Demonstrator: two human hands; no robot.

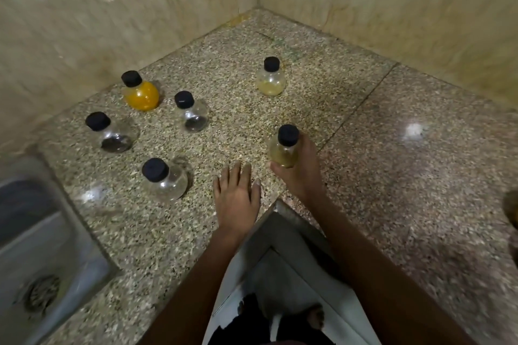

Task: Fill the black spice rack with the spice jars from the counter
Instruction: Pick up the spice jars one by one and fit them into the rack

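Observation:
Several round glass spice jars with black caps stand on the speckled corner counter [229,70]. My right hand [302,171] grips one with yellow-green spice [283,152] near the counter's inner corner. My left hand [236,199] lies flat on the counter with straight fingers, holding nothing. To its left stands a nearly clear jar [168,180]. Farther back are a dark-spice jar [113,133], an orange jar [141,94], another dark-spice jar [193,115] and a pale yellow jar [271,78]. No black spice rack shows.
A steel sink [42,246] with a drain is sunk into the counter at the lower left. Beige tiled walls [140,3] close the corner behind the jars. A dark round object [511,207] is cut off at the right edge.

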